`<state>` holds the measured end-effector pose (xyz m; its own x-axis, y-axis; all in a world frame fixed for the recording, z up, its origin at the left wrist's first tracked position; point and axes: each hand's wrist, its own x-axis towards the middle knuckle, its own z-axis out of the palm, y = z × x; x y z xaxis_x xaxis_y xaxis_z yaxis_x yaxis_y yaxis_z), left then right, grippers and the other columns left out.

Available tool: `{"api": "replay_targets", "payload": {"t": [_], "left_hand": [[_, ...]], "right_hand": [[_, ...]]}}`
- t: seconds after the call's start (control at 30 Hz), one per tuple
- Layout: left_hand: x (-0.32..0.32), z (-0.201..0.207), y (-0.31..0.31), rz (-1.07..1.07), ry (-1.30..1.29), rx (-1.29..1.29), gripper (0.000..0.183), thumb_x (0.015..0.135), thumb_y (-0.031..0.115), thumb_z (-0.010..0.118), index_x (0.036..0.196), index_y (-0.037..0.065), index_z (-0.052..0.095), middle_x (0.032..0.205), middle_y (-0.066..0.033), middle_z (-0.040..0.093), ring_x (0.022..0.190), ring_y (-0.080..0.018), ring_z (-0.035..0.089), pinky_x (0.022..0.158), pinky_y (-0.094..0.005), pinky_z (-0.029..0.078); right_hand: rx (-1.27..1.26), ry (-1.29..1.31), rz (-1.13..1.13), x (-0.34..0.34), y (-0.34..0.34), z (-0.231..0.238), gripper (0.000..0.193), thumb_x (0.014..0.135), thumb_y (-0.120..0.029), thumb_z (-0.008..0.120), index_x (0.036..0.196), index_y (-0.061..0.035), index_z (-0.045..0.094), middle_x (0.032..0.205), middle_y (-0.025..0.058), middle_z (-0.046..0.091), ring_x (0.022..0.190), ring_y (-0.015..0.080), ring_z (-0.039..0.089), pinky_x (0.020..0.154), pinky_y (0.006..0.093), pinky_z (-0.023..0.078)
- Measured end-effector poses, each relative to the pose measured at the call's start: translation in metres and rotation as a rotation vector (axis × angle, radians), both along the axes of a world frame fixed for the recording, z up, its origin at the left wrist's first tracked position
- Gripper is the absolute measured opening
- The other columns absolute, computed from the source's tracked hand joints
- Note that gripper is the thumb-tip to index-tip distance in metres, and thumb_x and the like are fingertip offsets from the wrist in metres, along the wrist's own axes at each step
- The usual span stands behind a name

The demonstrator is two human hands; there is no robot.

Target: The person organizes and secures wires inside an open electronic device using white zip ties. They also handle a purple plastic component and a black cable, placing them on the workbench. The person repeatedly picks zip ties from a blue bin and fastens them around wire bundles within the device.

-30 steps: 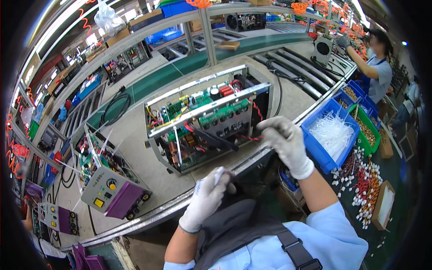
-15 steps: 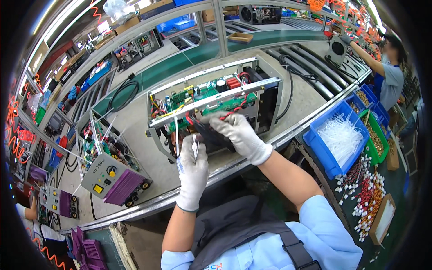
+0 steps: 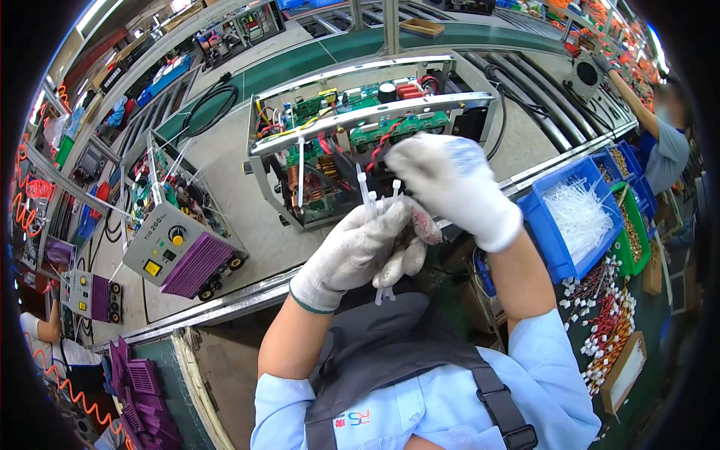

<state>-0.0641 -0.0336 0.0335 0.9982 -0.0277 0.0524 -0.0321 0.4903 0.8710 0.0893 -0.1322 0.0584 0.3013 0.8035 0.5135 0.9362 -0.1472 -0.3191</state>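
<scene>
My left hand [image 3: 360,247], in a white glove, is closed round a small bundle of white cable ties [image 3: 370,201]. Their heads stick up above the fingers and more ends come out below. Just to the right and above hovers my right hand [image 3: 457,184], also gloved, its fingers curled but smeared by motion; whether they grip anything is unclear. Behind both hands stands an open metal chassis [image 3: 304,129] with green circuit boards, copper coils and red and black wires [image 3: 382,142]. One white cable tie [image 3: 301,171] hangs from its near rail.
At right, a blue bin [image 3: 559,244] holds white cable ties, beside a green bin [image 3: 637,251] of brass-coloured parts. Wire leads with white connectors [image 3: 604,322] lie below. A grey and purple welder [image 3: 180,251] stands left. Rollers [image 3: 525,97] run behind; a co-worker [image 3: 664,150] is at far right.
My right hand has left the wires at the chassis and moved right. My left hand has turned and come nearer my body, showing the bundle of cable ties. The view has shifted slightly.
</scene>
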Motion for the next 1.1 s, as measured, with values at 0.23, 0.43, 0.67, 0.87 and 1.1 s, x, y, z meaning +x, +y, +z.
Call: {"api": "replay_targets", "payload": {"t": [0.23,0.43,0.67,0.87,1.1], "left_hand": [[0.016,-0.003,-0.009,-0.079,0.105,0.242,0.039,0.099,0.042,0.051,0.101,0.005,0.062,0.068,-0.0028,0.06,0.043,-0.0038,0.038,0.039,-0.02,0.024],[0.009,-0.007,0.027,0.484,-0.349,1.074,0.024,0.099,0.023,0.053,0.097,0.001,0.063,0.076,-0.0033,0.065,0.056,-0.0055,0.051,0.052,-0.0193,0.041],[0.02,0.045,0.003,0.417,-0.167,0.911,0.017,0.092,0.011,0.06,0.103,0.0,0.065,0.08,-0.0066,0.067,0.072,-0.0091,0.056,0.066,-0.026,0.048],[0.031,0.033,-0.002,0.605,0.138,0.276,0.027,0.098,0.025,0.056,0.104,0.0,0.064,0.085,-0.0055,0.068,0.042,-0.0022,0.037,0.04,-0.0169,0.028],[0.066,0.013,-0.008,0.886,0.002,-0.084,0.025,0.099,0.028,0.056,0.102,0.004,0.06,0.056,0.0009,0.052,0.043,-0.0059,0.045,0.038,-0.0187,0.033]], "right_hand": [[-0.051,0.862,0.305,0.001,-0.042,0.023,0.011,0.086,-0.004,0.068,0.095,0.0028,0.069,0.082,0.0042,0.069,0.078,0.0083,0.063,0.072,0.0243,0.051],[0.388,0.757,0.03,0.032,-0.077,0.026,0.019,0.084,-0.006,0.071,0.102,-0.0021,0.067,0.087,0.0069,0.069,0.077,0.0114,0.064,0.068,0.0237,0.053],[0.443,0.739,0.405,0.016,-0.042,0.032,0.026,0.087,-0.001,0.068,0.113,0.0005,0.063,0.1,0.0058,0.068,0.09,0.0106,0.064,0.083,0.0238,0.052],[0.125,-0.199,0.34,0.074,-0.004,0.053,0.06,0.078,-0.008,0.065,0.136,-0.0055,0.048,0.112,0.0196,0.064,0.102,0.0356,0.063,0.091,0.0411,0.049],[-0.034,-0.174,0.242,0.085,0.028,0.031,0.044,0.079,-0.017,0.067,0.122,-0.0099,0.058,0.098,0.0158,0.067,0.097,0.0329,0.064,0.086,0.0434,0.049]]}}
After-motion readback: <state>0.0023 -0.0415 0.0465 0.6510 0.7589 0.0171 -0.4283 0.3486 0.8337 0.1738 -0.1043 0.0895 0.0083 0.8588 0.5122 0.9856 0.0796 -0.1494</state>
